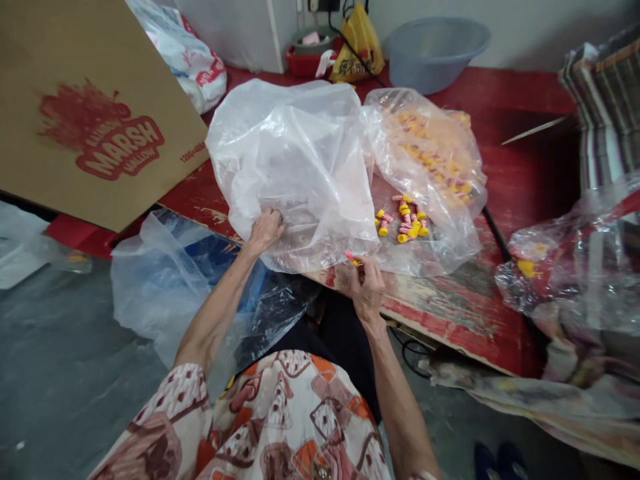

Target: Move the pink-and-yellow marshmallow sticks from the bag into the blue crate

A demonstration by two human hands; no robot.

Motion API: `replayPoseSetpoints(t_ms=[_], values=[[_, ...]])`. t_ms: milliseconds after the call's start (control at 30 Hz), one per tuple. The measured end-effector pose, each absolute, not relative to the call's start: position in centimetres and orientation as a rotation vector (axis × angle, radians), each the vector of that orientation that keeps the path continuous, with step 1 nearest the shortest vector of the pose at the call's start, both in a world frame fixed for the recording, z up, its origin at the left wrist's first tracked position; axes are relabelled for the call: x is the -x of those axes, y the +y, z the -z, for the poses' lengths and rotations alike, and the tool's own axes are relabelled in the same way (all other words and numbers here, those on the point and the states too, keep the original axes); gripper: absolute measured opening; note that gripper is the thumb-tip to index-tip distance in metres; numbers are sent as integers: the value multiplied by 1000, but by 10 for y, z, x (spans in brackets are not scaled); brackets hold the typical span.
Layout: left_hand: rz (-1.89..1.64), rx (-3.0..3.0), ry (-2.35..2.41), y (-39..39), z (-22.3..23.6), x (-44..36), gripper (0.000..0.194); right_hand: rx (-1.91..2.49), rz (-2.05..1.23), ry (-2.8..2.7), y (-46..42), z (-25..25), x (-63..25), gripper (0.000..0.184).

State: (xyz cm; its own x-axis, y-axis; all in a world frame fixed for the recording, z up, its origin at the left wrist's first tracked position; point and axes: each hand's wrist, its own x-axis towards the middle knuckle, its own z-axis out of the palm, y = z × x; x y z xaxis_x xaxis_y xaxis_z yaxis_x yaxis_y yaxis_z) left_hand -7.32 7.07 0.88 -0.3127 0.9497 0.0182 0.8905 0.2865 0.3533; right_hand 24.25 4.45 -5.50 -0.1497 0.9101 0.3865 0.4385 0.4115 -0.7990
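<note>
My left hand [267, 230] is closed at the lower left edge of a large clear plastic bag [300, 147], fingers curled on the film. Just right of that bag's near edge, my right hand [369, 287] pinches a small pink-and-yellow piece [352, 259] at its fingertips. More of these pieces [407, 220], with yellow ends and pink-and-white patterned bodies, lie loose at the mouth of a second clear bag [425, 147]. That bag holds a heap of them, seen blurred through the plastic. What exactly each piece is, I cannot tell.
A large brown cardboard box [100, 100] with red marshmallow print stands at the left. A grey-blue basin [435, 53] and a yellow bag [359, 47] sit at the back of the worn red table [520, 200]. More plastic film [155, 280] hangs below the table edge.
</note>
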Motion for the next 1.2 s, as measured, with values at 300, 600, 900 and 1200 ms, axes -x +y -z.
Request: replayPoseSetpoints(t_ms=[300,600,900,1200], values=[[-1025,-1650,1751,57,-28,28,28,1228,-1029,-1446,52,19,-244,40],[-555,-2148,1430,50,-27,-28,24,1117,-1175,-1687,62,-10,-258,32],[-656,-1363,1495,42,-34,-27,43,866,-1636,-1448,63,16,-268,40],[-953,-1065,1504,43,-28,-48,54,843,-1735,-1132,54,30,-245,43]])
